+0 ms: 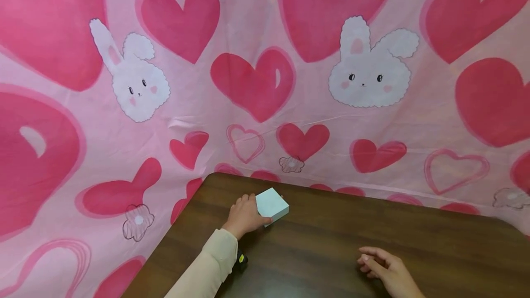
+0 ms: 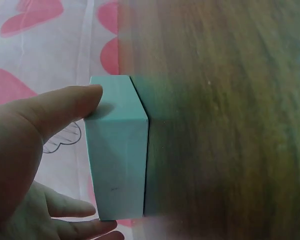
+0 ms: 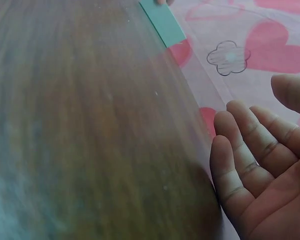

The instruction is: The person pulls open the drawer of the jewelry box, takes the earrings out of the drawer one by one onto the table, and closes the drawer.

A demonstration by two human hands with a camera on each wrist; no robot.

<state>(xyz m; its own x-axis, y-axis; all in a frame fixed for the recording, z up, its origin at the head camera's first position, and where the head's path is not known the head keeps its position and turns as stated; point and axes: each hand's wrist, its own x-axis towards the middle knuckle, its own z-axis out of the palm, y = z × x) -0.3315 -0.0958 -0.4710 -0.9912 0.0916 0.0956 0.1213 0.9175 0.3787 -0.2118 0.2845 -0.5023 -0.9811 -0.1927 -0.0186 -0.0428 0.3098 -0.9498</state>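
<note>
A pale mint-green box (image 1: 272, 204), flat and square with plain faces, is at the far left part of the brown wooden table (image 1: 314, 252). My left hand (image 1: 245, 215) grips it from the left, thumb on the near side and fingers round the far side. In the left wrist view the thumb presses one side of the box (image 2: 117, 165), and fingertips show at its opposite end. My right hand (image 1: 387, 268) hovers over the table's near right part, fingers loosely bent and holding nothing. The right wrist view shows that hand (image 3: 265, 165) with its palm visible, apart from the box (image 3: 163, 22).
A pink cloth (image 1: 248, 22) with red hearts and white rabbit faces hangs behind and to the left of the table. Its lower part meets the table's back edge. A small black object (image 1: 241, 260) with a yellow-green mark shows beside my left wrist.
</note>
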